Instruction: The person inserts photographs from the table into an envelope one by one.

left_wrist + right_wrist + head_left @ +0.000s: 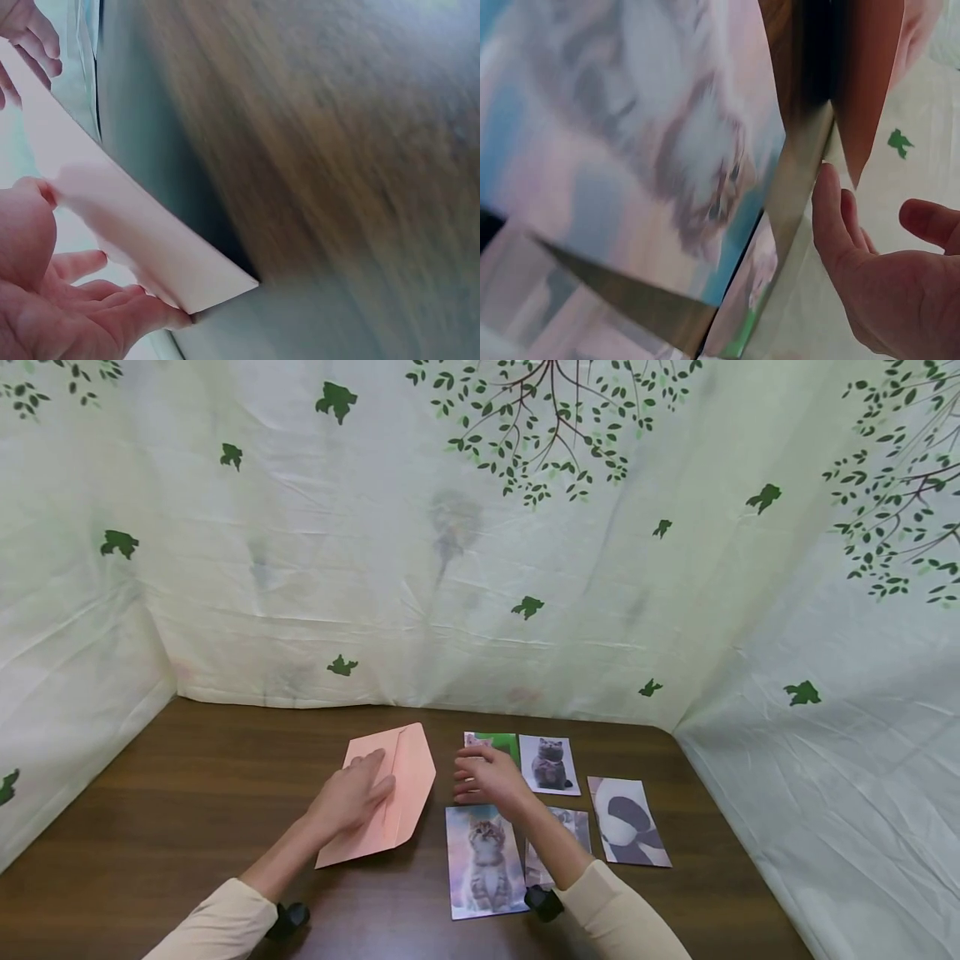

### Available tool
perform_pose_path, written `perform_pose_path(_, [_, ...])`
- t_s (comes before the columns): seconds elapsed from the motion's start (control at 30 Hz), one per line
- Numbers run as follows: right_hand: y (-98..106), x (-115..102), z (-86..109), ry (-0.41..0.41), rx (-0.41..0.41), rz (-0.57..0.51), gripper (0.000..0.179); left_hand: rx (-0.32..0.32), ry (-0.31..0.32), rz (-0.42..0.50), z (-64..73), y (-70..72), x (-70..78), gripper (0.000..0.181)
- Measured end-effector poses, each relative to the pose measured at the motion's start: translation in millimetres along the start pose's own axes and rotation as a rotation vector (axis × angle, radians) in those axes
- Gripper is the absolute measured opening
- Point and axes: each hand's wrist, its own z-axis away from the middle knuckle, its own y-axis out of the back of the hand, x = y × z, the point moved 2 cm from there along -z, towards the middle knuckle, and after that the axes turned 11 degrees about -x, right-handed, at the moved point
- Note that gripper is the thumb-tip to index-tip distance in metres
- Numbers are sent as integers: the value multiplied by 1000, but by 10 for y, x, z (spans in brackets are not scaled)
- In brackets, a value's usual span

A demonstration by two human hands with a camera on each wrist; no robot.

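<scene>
A pink envelope (408, 785) with its pointed flap to the right is tilted above the table, left of the middle in the head view. My left hand (352, 797) holds it; in the left wrist view the thumb and fingers are on the pink paper (127, 217). Just right of the envelope, my right hand (491, 777) hovers with nothing in it. In the right wrist view its fingers (832, 217) are extended near the envelope's edge. Below this hand lie a kitten picture card (487, 868) and a partly covered green-edged card (506, 745).
A grey cat card (550, 764) lies at the back, and a grey-and-white picture card (628, 822) lies farther right. Another card (573, 827) is partly under the right forearm. A leaf-patterned curtain (450, 568) borders the brown table (187, 793).
</scene>
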Motion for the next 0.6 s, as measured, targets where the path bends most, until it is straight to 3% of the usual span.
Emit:
perform_pose_path(0.27, [151, -18, 83, -11, 17, 26, 48, -8, -5, 45, -24, -26, 56, 54])
perform_pose_path(0.6, [354, -98, 208, -26, 54, 71, 45, 31, -15, 62, -38, -8, 59, 53])
